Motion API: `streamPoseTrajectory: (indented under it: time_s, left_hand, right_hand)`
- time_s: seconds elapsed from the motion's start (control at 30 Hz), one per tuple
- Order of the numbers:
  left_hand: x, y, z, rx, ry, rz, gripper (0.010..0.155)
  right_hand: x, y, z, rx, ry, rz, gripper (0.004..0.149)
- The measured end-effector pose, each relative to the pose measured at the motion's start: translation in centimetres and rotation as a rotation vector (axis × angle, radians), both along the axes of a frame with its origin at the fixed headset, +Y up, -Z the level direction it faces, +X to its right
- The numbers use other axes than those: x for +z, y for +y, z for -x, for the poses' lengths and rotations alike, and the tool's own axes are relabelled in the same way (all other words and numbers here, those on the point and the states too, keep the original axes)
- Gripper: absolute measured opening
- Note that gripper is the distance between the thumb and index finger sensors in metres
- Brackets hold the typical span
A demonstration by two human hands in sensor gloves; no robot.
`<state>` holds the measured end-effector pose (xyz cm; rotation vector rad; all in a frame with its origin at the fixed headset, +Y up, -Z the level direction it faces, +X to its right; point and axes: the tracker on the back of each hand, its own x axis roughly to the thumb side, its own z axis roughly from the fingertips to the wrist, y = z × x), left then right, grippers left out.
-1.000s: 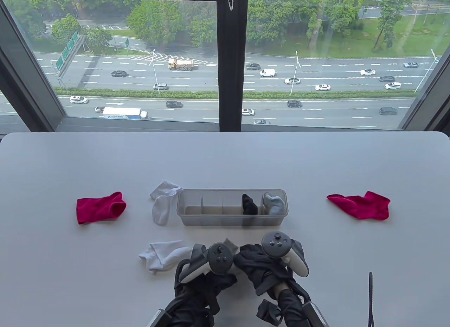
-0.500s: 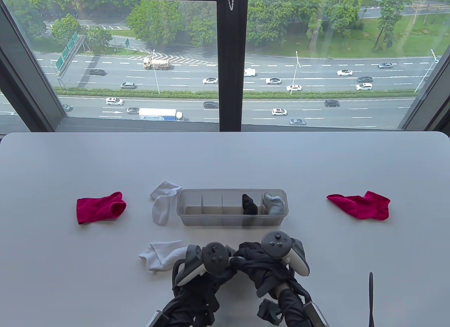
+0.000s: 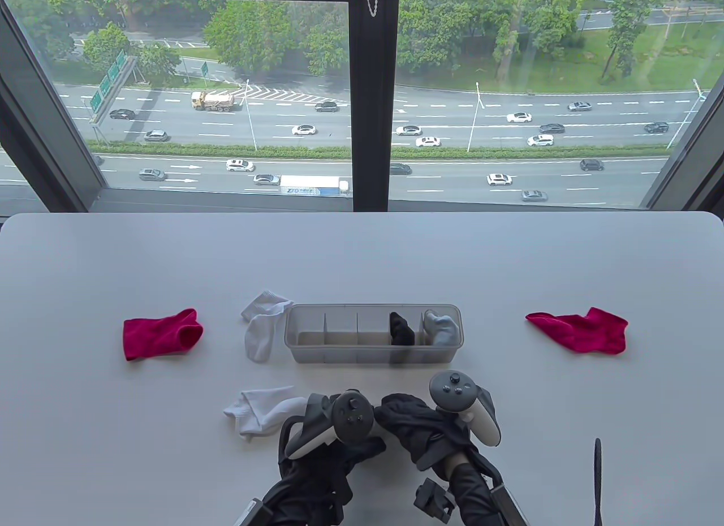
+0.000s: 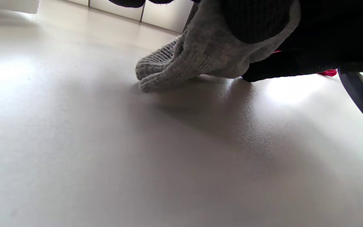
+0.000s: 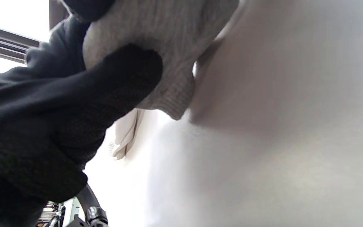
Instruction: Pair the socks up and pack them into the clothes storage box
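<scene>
Both gloved hands meet at the table's near edge, the left hand [image 3: 339,432] against the right hand [image 3: 416,430]. Between them they hold a grey sock [image 4: 200,53], hidden under the hands in the table view. In the right wrist view a black thumb [image 5: 121,72] pinches that grey sock [image 5: 169,31]. The clear storage box [image 3: 373,353] has a black sock bundle [image 3: 400,328] in one compartment and a grey sock [image 3: 441,327] in the rightmost. Two white socks lie loose, one [image 3: 261,328] left of the box and one [image 3: 257,411] beside my left hand. Red socks lie far left [image 3: 161,333] and far right [image 3: 582,331].
The box's three left compartments hold nothing. A dark cable [image 3: 597,481] stands up at the near right edge. A window with a dark frame runs behind the table's far edge.
The right hand has tilted and shifted slightly right, and the left hand has stayed pressed to it. The pale sock edge that showed between the trackers is now covered.
</scene>
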<state>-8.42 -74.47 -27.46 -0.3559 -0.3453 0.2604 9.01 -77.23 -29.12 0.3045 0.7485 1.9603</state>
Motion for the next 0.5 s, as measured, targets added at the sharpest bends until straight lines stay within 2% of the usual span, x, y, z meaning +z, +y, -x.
streamPoseTrajectory:
  time_s: [0.07, 0.13, 0.17, 0.23, 0.37, 0.47, 0.5]
  left_hand:
    - [-0.1, 0.0, 0.22, -0.019, -0.007, 0.01, 0.052]
    - [-0.16, -0.11, 0.39, 0.021, -0.01, 0.012, 0.051]
    - [-0.14, -0.1, 0.46, 0.016, 0.001, 0.009, 0.053]
    - [-0.02, 0.16, 0.48, 0.018, 0.024, -0.048, 0.072]
    - [0.14, 0.62, 0.04, 0.052, -0.011, -0.098, 0.057]
    - [0.0, 0.32, 0.22, 0.04, -0.012, -0.047, 0.055]
    - [-0.09, 0.26, 0.4, 0.044, -0.008, -0.034, 0.055]
  right_hand:
    - [0.1, 0.38, 0.28, 0.035, 0.033, -0.05, 0.063]
    - [0.05, 0.48, 0.25, 0.049, 0.034, -0.049, 0.059]
    - [0.0, 0.45, 0.15, 0.057, 0.018, -0.051, 0.056]
    - [-0.1, 0.23, -0.19, 0.069, -0.005, -0.044, 0.052]
    - [-0.15, 0.04, -0.51, 0.014, -0.033, -0.015, 0.052]
    - [-0.06, 0.2, -0.31, 0.041, 0.005, -0.056, 0.069]
    - [-0.08, 0.29, -0.22, 0.045, 0.018, -0.061, 0.067]
